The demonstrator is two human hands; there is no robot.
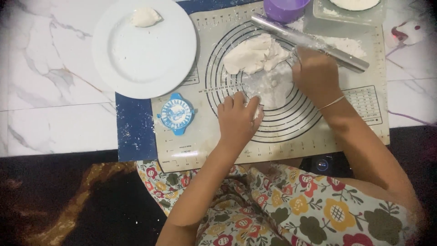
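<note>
My left hand (236, 119) rests on the pastry mat (355, 118), fingers curled around a small white piece of dough (256, 110) at its thumb side. My right hand (314, 75) is closed over the floured middle of the mat, just right of a large lump of white dough (255, 55); whether it grips anything is hidden. A metal rolling pin (309, 42) lies slanted just beyond the right hand.
A white plate (144, 54) at the upper left holds one folded dumpling (144, 17). A blue dumpling press (176, 114) lies on the mat's left part. A purple cup (284, 9) and a tray of flour (350, 11) stand at the far edge.
</note>
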